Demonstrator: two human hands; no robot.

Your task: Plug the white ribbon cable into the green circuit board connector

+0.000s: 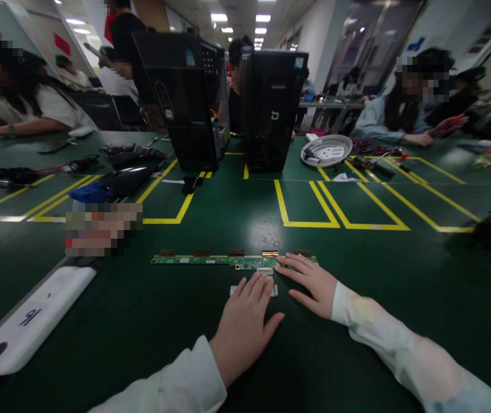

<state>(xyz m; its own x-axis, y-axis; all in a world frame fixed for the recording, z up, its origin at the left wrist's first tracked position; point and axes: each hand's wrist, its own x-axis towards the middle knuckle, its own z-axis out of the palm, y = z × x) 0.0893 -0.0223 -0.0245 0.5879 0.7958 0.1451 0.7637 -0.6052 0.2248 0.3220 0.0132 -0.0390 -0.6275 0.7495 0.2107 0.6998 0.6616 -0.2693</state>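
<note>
A long, narrow green circuit board [202, 260] lies across the dark green table in front of me, with copper-coloured tabs along its far edge. My right hand [310, 284] rests palm down at the board's right end, its fingers stretched out over it. Nearer to me, my left hand [248, 315] lies flat with fingers extended. Beneath its fingertips is a small pale flat piece [234, 291], mostly covered, whose kind I cannot make out. A white connector [265, 271] shows on the board's near edge, just beyond the left fingertips.
Two black computer towers [185, 109] [273, 112] stand at the back. A white basket [326, 150] sits to their right. At left lie a white device [34, 321], a blurred-out object [103, 230] and black cables [34, 172]. Yellow tape marks the table [267, 206]. Other people sit around.
</note>
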